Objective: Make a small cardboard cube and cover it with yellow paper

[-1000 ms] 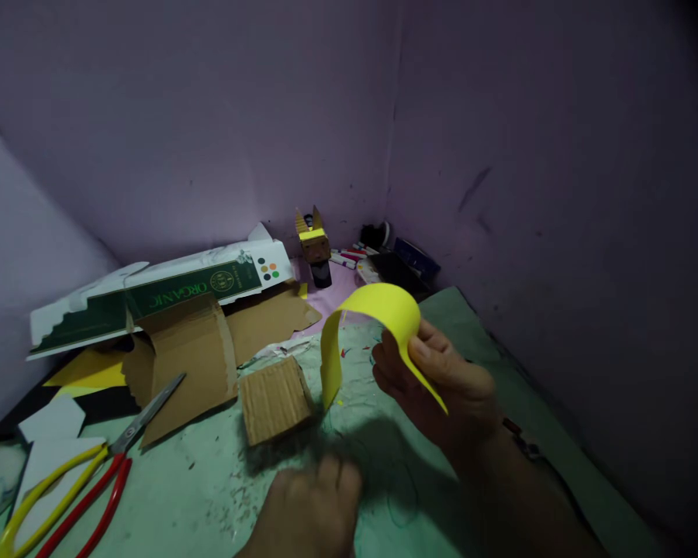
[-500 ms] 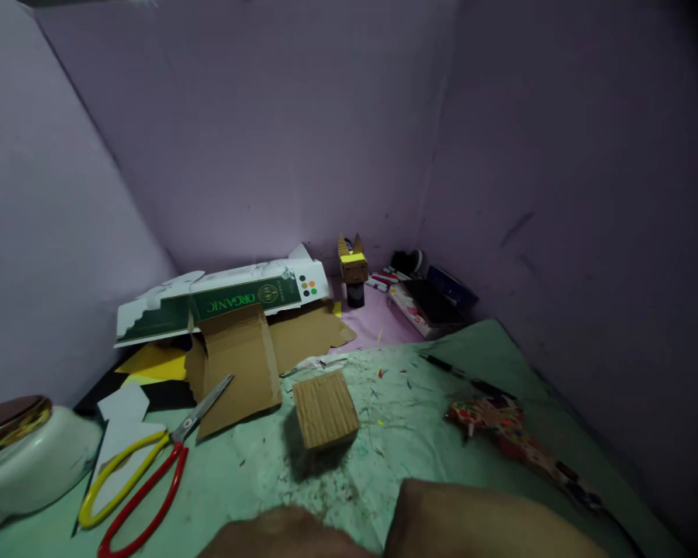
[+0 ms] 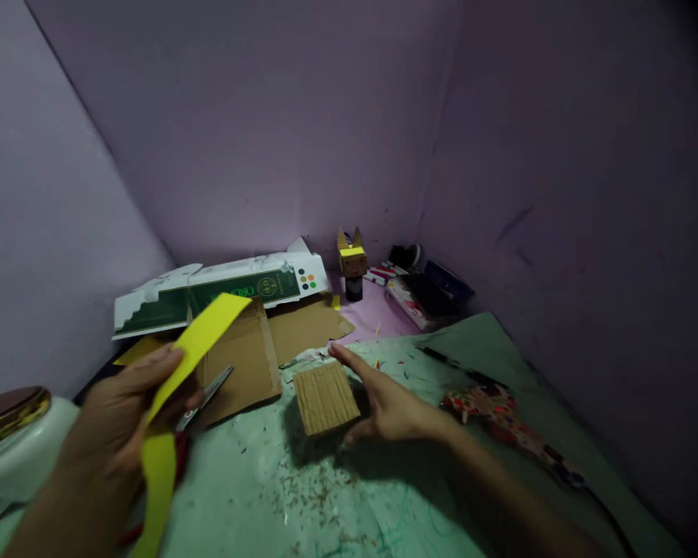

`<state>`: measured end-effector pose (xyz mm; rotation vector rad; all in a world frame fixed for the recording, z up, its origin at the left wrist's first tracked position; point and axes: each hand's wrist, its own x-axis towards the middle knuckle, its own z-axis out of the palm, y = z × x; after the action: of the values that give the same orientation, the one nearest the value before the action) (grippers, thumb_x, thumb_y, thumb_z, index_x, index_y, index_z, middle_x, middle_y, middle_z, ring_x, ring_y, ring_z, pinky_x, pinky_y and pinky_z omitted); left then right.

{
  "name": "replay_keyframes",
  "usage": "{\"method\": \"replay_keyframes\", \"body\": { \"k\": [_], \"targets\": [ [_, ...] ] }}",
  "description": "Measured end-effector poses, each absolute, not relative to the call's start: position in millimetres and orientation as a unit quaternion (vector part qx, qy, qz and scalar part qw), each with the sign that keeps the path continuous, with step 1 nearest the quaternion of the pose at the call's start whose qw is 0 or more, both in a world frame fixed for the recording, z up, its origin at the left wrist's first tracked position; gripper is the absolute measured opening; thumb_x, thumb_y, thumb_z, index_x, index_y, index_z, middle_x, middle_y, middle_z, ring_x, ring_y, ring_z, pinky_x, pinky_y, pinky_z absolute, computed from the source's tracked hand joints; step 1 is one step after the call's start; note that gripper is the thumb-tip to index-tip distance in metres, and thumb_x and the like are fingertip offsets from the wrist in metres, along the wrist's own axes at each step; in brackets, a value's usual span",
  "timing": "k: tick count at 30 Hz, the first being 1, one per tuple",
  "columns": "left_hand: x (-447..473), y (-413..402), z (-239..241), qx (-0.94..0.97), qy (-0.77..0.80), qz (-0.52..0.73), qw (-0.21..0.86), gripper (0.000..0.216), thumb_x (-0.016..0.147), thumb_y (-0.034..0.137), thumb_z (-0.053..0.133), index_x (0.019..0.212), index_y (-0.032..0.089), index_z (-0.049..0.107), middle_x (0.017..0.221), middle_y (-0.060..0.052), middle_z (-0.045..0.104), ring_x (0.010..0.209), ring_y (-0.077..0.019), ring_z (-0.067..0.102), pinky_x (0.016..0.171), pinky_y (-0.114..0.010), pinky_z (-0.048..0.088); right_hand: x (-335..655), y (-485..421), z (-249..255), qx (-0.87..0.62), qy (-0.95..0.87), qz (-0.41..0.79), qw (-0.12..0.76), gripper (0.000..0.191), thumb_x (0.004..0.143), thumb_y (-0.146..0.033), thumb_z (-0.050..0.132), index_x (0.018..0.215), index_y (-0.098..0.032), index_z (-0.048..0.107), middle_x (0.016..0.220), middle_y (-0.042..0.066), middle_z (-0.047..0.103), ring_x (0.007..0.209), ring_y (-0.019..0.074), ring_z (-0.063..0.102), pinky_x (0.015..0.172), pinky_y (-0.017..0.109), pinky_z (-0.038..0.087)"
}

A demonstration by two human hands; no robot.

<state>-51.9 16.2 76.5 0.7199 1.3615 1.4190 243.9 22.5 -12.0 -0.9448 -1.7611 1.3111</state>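
Note:
A long yellow paper strip (image 3: 212,325) is pinched in my left hand (image 3: 116,418), one end slanting up to the right and the other hanging down. Behind that hand lie scissors (image 3: 212,391), mostly hidden, with the blades still showing. My right hand (image 3: 392,407) is spread around the right side of a small corrugated cardboard box (image 3: 326,399), fingers at its far edge and thumb near the front right corner. Whether the fingers touch the box I cannot tell.
Cut cardboard (image 3: 244,364) and a white and green carton (image 3: 168,306) lie at the back left. A small cardboard figure (image 3: 354,267) stands near the wall. To the right are a pen (image 3: 442,356) and a patterned glue gun (image 3: 494,411) with a cord. A white rounded object (image 3: 29,449) sits at far left.
Both hands have come up from the bottom edge. My left hand now holds the yellow strip over the scissors, and my right hand has reached the box, which stays in place.

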Motion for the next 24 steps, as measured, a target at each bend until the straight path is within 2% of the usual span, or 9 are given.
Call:
{"method": "replay_keyframes", "body": {
  "k": [2,5,8,11,15,20,24],
  "targets": [
    [-31,28,67,0.254,0.553,0.591,0.530,0.008,0.074,0.010,0.060,0.073,0.017,0.064,0.048,0.003,0.060,0.035,-0.0115,0.055,0.035,-0.020,0.052,234,21,-17,-0.376,-0.646,0.532,0.397,0.111,0.050,-0.013,0.087,0.145,-0.025,0.031,0.148,0.014,0.038,0.134,0.0328,0.038,0.114,0.049,0.022],
    [-17,37,50,0.255,0.518,0.581,0.574,0.016,0.075,0.010,0.056,0.060,0.015,0.060,0.042,0.002,0.052,0.030,-0.0089,0.048,0.034,-0.018,0.049,230,20,-11,-0.386,-0.565,0.576,0.448,0.094,0.052,-0.025,0.086,0.135,-0.021,0.042,0.132,0.014,0.052,0.122,0.0315,0.050,0.107,0.048,0.032],
    [-19,36,36,0.268,0.505,0.571,0.589,0.014,0.072,0.009,0.057,0.059,0.014,0.059,0.043,0.000,0.053,0.031,-0.0104,0.049,0.032,-0.018,0.046,233,21,-4,-0.370,-0.500,0.627,0.469,0.082,0.050,-0.033,0.087,0.123,-0.019,0.051,0.120,0.012,0.058,0.111,0.0304,0.056,0.100,0.046,0.038],
    [-20,33,32,0.274,0.506,0.562,0.594,0.009,0.068,0.008,0.059,0.061,0.013,0.060,0.045,0.000,0.054,0.034,-0.0118,0.052,0.032,-0.018,0.047,234,18,-5,-0.370,-0.473,0.649,0.468,0.083,0.046,-0.030,0.089,0.121,-0.019,0.054,0.116,0.010,0.059,0.108,0.0296,0.057,0.099,0.045,0.038],
    [-17,31,33,0.282,0.494,0.555,0.607,0.010,0.066,0.007,0.061,0.058,0.012,0.059,0.044,0.001,0.051,0.033,-0.0099,0.047,0.034,-0.019,0.047,231,14,-10,-0.356,-0.453,0.674,0.463,0.082,0.042,-0.028,0.090,0.118,-0.021,0.058,0.113,0.010,0.062,0.111,0.0318,0.055,0.101,0.047,0.037],
    [-17,31,33,0.282,0.498,0.551,0.607,0.009,0.068,0.008,0.061,0.059,0.012,0.062,0.046,-0.001,0.055,0.036,-0.0124,0.052,0.033,-0.020,0.047,231,13,-11,-0.353,-0.459,0.673,0.461,0.083,0.043,-0.030,0.091,0.119,-0.022,0.059,0.112,0.010,0.064,0.109,0.0335,0.056,0.101,0.053,0.037],
    [-18,28,32,0.284,0.495,0.561,0.600,0.006,0.064,0.005,0.064,0.063,0.011,0.064,0.050,-0.001,0.060,0.038,-0.0123,0.055,0.036,-0.020,0.049,231,13,-10,-0.362,-0.459,0.666,0.464,0.082,0.044,-0.032,0.091,0.118,-0.021,0.057,0.112,0.010,0.063,0.110,0.0330,0.057,0.103,0.053,0.034]
  ]
}}
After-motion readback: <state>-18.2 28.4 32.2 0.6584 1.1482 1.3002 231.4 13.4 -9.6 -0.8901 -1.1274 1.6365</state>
